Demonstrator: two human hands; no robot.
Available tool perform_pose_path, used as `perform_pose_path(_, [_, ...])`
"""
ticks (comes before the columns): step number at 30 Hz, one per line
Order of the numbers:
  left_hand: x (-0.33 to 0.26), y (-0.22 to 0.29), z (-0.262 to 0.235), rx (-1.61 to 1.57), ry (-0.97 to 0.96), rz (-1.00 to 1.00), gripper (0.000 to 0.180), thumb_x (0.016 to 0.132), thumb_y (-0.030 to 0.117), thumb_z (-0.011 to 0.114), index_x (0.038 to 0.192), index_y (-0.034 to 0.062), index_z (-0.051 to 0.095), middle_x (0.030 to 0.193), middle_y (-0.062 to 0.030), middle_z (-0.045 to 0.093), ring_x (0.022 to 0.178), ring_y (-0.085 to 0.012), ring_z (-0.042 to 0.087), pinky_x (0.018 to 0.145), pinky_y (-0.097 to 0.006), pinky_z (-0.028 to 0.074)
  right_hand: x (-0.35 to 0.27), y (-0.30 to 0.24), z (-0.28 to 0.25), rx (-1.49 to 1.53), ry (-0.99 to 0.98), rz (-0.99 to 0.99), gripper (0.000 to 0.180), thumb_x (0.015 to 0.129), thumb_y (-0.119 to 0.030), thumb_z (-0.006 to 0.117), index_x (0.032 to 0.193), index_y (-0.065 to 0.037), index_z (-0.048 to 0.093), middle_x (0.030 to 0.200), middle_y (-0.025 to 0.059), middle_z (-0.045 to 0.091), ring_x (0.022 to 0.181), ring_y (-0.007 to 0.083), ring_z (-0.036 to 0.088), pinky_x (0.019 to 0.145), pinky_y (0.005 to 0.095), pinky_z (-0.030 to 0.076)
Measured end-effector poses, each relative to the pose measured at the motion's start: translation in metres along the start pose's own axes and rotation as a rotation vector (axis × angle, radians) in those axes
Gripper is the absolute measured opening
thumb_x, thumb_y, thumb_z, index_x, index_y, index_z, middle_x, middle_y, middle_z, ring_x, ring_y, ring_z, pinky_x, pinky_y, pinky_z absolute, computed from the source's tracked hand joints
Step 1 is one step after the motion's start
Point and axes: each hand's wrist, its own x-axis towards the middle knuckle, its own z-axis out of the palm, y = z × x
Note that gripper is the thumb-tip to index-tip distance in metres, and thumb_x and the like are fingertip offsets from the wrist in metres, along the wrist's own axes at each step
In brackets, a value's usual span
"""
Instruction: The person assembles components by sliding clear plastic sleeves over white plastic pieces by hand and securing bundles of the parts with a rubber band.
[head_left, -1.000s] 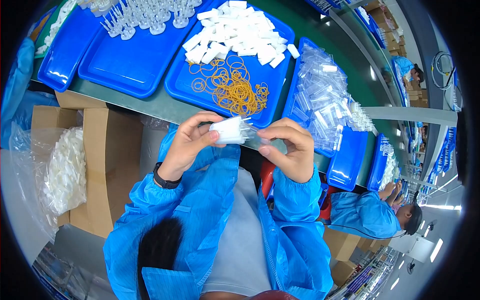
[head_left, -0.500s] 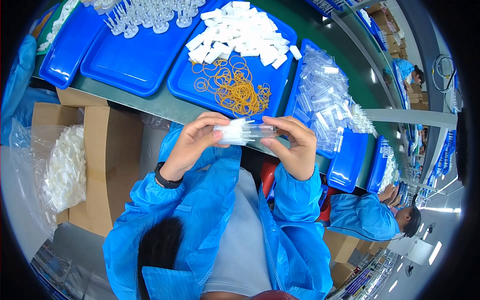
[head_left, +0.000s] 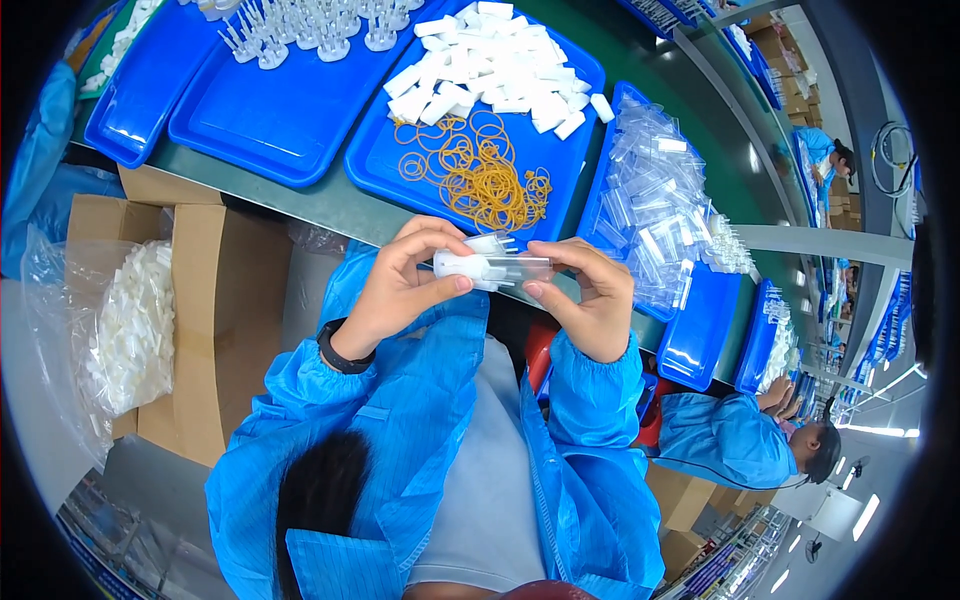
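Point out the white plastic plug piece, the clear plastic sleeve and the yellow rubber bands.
white plastic plug piece (head_left: 462,265), head view, rounded body
clear plastic sleeve (head_left: 518,270), head view, middle
yellow rubber bands (head_left: 485,175), head view, pile centre

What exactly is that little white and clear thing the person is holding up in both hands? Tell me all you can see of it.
The small piece is a white plastic part with thin prongs on top, joined end to end with a clear, tube-like plastic sleeve. It lies roughly level above the green table edge. The left hand pinches the white end, the right hand grips the clear end. Finer detail is too small to tell.
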Motion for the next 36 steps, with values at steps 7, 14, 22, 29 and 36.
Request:
perform_pose_path(7, [0.001,0.006,0.007,-0.042,0.038,-0.035,0.023,0.082,0.0,0.069,0.104,0.0022,0.063,0.116,-0.0077,0.044,0.111,-0.0184,0.052,0.086,-0.029,0.055,-0.006,0.008,0.006,0.107,0.042,0.059,0.036,0.071,0.003,0.077,0.106,-0.001,0.068,0.093,0.0111,0.068,0.08,0.0157,0.063,0.073,0.0273,0.05])
perform_pose_path(14, [-0.001,0.003,0.007,0.002,0.09,0.018,0.022,0.081,0.004,0.072,0.102,0.0045,0.064,0.112,-0.0066,0.043,0.108,-0.0159,0.047,0.087,-0.027,0.046,-0.012,0.009,0.015,0.282,0.102,0.113,0.035,0.072,0.005,0.075,0.106,0.001,0.067,0.096,0.0125,0.069,0.084,0.0171,0.063,0.078,0.0291,0.05])
perform_pose_path(22, [0.0,0.008,0.007,0.041,0.11,0.003,0.018,0.081,0.004,0.072,0.097,0.0045,0.064,0.11,-0.0062,0.043,0.106,-0.0156,0.047,0.085,-0.026,0.047,-0.012,0.015,0.017,0.199,0.07,0.02,0.035,0.071,0.004,0.077,0.104,0.001,0.067,0.096,0.0125,0.07,0.083,0.0181,0.064,0.076,0.0296,0.051])
perform_pose_path(29, [-0.002,0.015,-0.005,0.204,0.014,0.042,0.03,0.081,0.003,0.07,0.111,0.0035,0.063,0.114,-0.0068,0.044,0.109,-0.0171,0.051,0.085,-0.029,0.053,-0.006,0.006,0.018,0.029,0.155,-0.018,0.032,0.069,-0.001,0.08,0.099,0.0,0.069,0.092,0.0129,0.07,0.081,0.0207,0.066,0.072,0.0306,0.052])
perform_pose_path(36, [-0.004,0.016,-0.018,-0.462,0.07,-0.211,0.036,0.095,0.009,0.053,0.13,-0.0002,0.05,0.125,-0.0146,0.056,0.11,-0.0214,0.058,0.085,-0.034,0.055,0.002,0.008,-0.002,-0.238,0.09,-0.306,0.031,0.064,-0.004,0.082,0.091,0.0,0.069,0.091,0.014,0.07,0.086,0.0275,0.068,0.074,0.0345,0.054])
